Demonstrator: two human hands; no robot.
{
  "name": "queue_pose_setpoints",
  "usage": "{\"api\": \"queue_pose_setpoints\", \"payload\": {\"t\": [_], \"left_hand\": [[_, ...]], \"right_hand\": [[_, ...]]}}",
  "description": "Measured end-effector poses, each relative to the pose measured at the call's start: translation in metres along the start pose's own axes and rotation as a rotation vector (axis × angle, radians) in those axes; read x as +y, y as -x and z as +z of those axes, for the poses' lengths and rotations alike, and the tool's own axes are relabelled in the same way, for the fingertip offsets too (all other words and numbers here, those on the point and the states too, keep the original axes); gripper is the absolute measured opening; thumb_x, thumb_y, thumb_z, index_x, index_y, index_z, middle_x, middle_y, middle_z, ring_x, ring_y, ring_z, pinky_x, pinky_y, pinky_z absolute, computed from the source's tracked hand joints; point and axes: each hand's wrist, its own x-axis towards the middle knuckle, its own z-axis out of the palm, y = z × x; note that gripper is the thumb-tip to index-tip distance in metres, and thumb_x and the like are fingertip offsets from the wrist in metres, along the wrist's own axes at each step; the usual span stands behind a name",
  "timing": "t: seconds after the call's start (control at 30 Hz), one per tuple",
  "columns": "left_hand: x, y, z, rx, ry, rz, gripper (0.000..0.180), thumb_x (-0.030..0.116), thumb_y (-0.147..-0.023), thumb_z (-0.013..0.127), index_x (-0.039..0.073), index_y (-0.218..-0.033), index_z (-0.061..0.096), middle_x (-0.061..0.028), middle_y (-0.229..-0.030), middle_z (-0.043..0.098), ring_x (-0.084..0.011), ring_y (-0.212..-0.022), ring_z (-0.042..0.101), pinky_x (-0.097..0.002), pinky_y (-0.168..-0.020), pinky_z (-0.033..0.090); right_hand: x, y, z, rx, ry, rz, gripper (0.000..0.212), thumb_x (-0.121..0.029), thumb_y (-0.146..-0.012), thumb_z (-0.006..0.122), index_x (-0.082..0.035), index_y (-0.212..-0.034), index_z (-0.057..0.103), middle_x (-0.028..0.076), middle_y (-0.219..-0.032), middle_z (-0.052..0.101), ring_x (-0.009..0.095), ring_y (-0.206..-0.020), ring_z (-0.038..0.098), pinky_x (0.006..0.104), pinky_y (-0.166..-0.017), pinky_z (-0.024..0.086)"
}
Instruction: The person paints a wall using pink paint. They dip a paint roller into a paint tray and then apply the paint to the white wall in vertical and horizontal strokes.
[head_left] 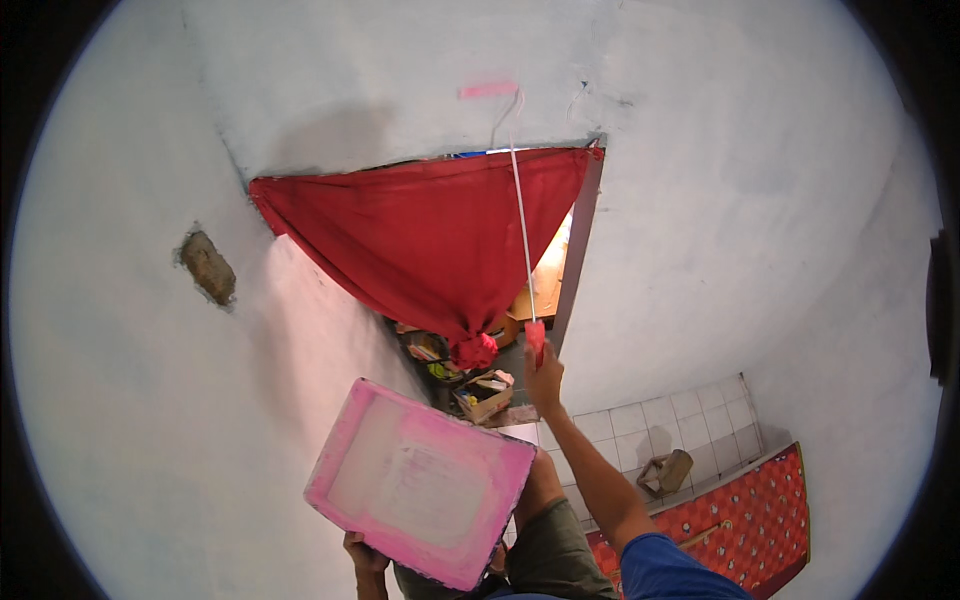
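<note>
My right hand [543, 378] is wrapped round the red handle of a long-shafted paint roller [523, 220], arm stretched forward. The roller's pink head [488, 90] is up against the pale wall above the doorway, or very close to it. Low in front of me, my left hand [367, 553] grips the lower left edge of a pink-smeared paint tray [420, 480]; the tray hides part of its fingers. Whitish paint covers the tray's middle.
A knotted red curtain [430, 240] hangs in the doorway beneath the roller head. Beyond it stand a cardboard box [482, 397] and clutter. At lower right lie a red patterned mattress [745, 520] and a brownish object [665, 472] on tiles. The left wall has a rough hole [207, 268].
</note>
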Motion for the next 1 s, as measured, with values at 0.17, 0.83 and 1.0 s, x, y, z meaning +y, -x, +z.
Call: {"api": "queue_pose_setpoints", "payload": {"t": [0.17, 0.83, 1.0], "left_hand": [[0.002, 0.000, -0.005, 0.030, -0.045, 0.012, 0.070, 0.019, -0.057, 0.058, 0.004, -0.124, 0.044, -0.0117, -0.116, 0.054, -0.0337, -0.110, 0.049, -0.0489, -0.097, 0.040], [-0.006, -0.006, -0.010, -0.025, -0.039, 0.020, 0.072, 0.021, -0.060, 0.061, 0.003, -0.127, 0.039, -0.0133, -0.118, 0.051, -0.0337, -0.111, 0.048, -0.0475, -0.094, 0.043], [-0.003, 0.000, -0.002, -0.007, -0.093, 0.017, 0.073, 0.021, -0.060, 0.060, 0.002, -0.127, 0.039, -0.0135, -0.119, 0.050, -0.0342, -0.111, 0.048, -0.0458, -0.094, 0.043]], "right_hand": [[0.003, 0.052, -0.015, -0.099, 0.018, 0.193, 0.028, -0.025, -0.089, 0.053, 0.001, -0.100, 0.053, 0.022, -0.076, 0.060, 0.039, -0.068, 0.060, 0.0431, -0.058, 0.046], [0.076, 0.002, -0.120, 0.024, 0.134, 0.112, 0.035, -0.032, -0.092, 0.050, 0.003, -0.092, 0.055, 0.020, -0.060, 0.054, 0.033, -0.051, 0.056, 0.0397, -0.047, 0.041], [0.054, -0.061, -0.127, 0.039, 0.108, 0.071, 0.035, -0.032, -0.092, 0.050, 0.003, -0.093, 0.055, 0.022, -0.061, 0.055, 0.036, -0.053, 0.056, 0.0405, -0.047, 0.041]]}}
